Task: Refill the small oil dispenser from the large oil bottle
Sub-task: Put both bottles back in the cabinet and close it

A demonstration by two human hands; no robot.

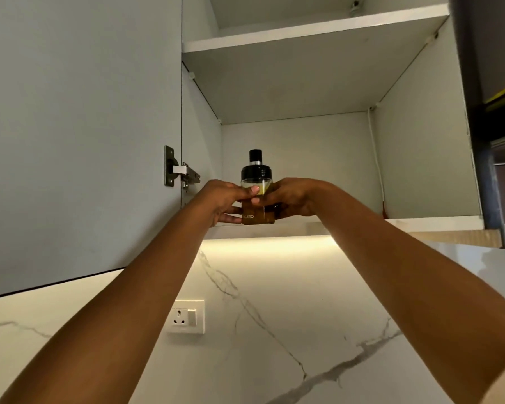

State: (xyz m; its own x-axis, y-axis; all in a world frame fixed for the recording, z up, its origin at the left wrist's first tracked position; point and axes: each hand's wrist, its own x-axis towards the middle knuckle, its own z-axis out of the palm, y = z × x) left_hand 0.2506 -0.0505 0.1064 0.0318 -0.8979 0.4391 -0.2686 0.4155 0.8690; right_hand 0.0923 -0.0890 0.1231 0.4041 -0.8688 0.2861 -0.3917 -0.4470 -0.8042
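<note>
The small oil dispenser [256, 196], a clear glass jar with a black pump cap and amber oil in its lower part, stands upright at the front edge of the open wall cabinet's bottom shelf [420, 223]. Both arms reach up to it. My left hand [226, 199] grips its left side, thumb across the front of the glass. From the other side my right hand [292, 199] holds it, fingers wrapped round the glass. The large oil bottle is not in view.
The cabinet door [79, 135] stands open at the left, its hinge [181, 170] close to my left hand. An upper shelf [318, 33] sits above. Below are a lit marble backsplash [274, 301] and a wall socket [186, 316]. A dark unit [490, 112] borders the right.
</note>
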